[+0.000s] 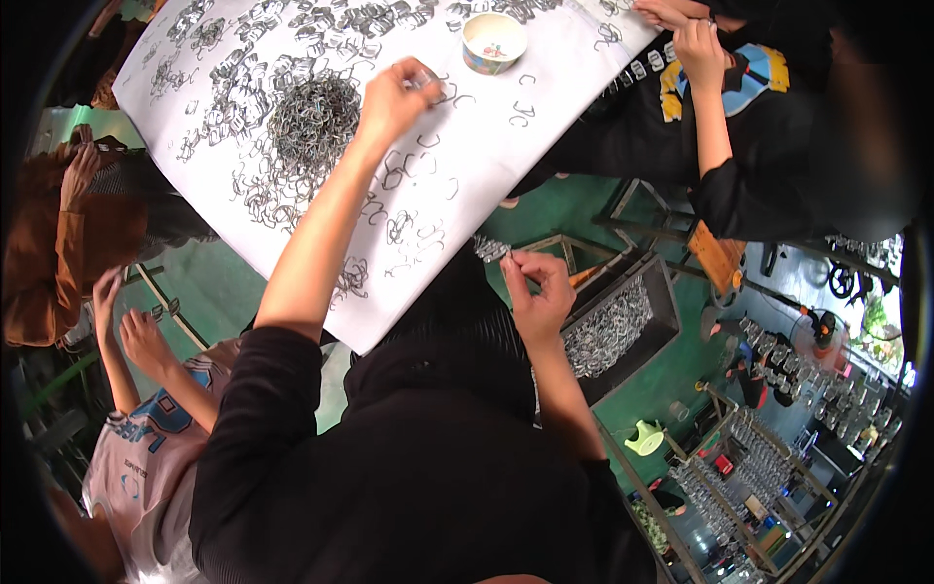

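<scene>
My left hand (pixel 394 105) is over the white-covered table (pixel 486 146), its fingers curled together at a few loose bent metal clips (pixel 461 98). Its fingertips are slightly blurred, and anything between them is too small to make out. Left of that wrist rises a dense mound of dark metal clips (pixel 313 122). Beyond the table's near right edge, low by my lap, my right hand (pixel 541 292) pinches the end of a short cluster of shiny metal pieces (pixel 490 249). How those pieces are joined does not show.
A patterned paper cup (pixel 494 44) stands on the table among scattered clips. Beside my right forearm is a dark bin (pixel 671 326) of metal pieces. Co-workers' hands (pixel 699 54) work at the far right, with others (pixel 146 336) at left. A green stool (pixel 644 438) stands on the floor.
</scene>
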`<state>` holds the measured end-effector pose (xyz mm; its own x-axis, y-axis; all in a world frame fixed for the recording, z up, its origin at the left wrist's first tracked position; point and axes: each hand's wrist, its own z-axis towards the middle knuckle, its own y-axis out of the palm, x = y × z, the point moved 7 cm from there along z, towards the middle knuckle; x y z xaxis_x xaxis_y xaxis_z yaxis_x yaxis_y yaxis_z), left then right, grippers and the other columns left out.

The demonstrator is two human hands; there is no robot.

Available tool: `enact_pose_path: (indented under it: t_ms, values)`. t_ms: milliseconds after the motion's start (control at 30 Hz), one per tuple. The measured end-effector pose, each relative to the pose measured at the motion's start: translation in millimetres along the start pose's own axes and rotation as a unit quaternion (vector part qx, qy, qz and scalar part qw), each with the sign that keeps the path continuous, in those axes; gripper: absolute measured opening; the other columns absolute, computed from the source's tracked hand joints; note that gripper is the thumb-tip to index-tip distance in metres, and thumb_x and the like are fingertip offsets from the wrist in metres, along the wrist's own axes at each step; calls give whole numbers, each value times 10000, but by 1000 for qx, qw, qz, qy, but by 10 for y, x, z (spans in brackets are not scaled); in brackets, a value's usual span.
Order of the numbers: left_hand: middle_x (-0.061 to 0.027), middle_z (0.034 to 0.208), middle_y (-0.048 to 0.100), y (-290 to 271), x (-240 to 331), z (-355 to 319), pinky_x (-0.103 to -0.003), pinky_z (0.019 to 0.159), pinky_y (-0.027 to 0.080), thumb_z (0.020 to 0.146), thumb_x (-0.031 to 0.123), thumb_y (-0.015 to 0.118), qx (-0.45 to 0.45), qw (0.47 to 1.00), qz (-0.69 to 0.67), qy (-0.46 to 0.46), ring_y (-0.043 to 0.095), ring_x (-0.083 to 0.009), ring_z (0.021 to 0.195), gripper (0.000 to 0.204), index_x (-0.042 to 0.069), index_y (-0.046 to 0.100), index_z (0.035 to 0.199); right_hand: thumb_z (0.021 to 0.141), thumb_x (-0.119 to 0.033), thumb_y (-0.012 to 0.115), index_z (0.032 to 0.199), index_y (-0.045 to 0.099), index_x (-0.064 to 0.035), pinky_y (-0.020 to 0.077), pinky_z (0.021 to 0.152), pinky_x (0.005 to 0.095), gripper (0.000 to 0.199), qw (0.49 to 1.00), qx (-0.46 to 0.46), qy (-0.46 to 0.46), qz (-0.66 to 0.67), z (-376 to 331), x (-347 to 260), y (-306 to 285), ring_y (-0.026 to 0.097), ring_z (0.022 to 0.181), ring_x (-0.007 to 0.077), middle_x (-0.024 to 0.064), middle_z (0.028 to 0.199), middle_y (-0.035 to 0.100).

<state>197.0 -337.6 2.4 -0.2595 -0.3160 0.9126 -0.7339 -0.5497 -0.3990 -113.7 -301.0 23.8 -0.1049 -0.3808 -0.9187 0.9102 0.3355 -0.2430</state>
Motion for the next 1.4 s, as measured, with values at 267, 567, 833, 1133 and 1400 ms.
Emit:
enact_pose_path:
  t_ms: [267, 567, 833, 1133, 1400]
  values:
    - [-87, 701, 639, 598, 561, -1364, -280, 601, 485, 753, 45, 688, -273, 958, 84, 10, 610, -144, 615, 279, 43, 665, 1031, 765, 49, 683, 811, 537, -10, 519, 589, 241, 164, 999, -11, -27, -12, 130, -54, 69, 646, 655, 147, 101, 822, 660]
    - [-168, 974, 637, 586, 699, -1581, -382, 738, 510, 733, -23, 634, -229, 944, 132, 196, 644, -326, 814, 429, 39, 598, 1156, 749, 53, 683, 790, 518, -34, 509, 575, 265, 191, 994, -50, -62, -77, 175, -121, 196, 646, 642, 180, 81, 786, 652]
    - [-128, 797, 653, 538, 349, -1749, -373, 648, 521, 751, -7, 646, -135, 982, 70, 109, 643, -320, 725, 185, 38, 628, 929, 795, 1, 666, 956, 579, -25, 503, 569, 264, 185, 986, -150, 65, -14, 263, 258, 163, 655, 733, 180, 83, 835, 654]
    - [-107, 864, 659, 611, 137, -1949, -351, 640, 527, 767, -32, 637, -100, 988, 38, 116, 647, -286, 754, 196, 60, 651, 940, 803, -165, 641, 828, 645, -64, 491, 708, 373, 104, 912, -321, -9, -256, 1083, 985, 1612, 627, 782, 270, 97, 851, 645]
    - [-131, 835, 646, 595, 216, -2017, -391, 643, 522, 764, -35, 618, -67, 989, 25, 132, 635, -329, 747, 170, 24, 631, 922, 802, -130, 649, 869, 583, -22, 489, 659, 376, 143, 891, -338, -32, -302, 1000, 980, 1618, 634, 774, 248, 113, 826, 629]
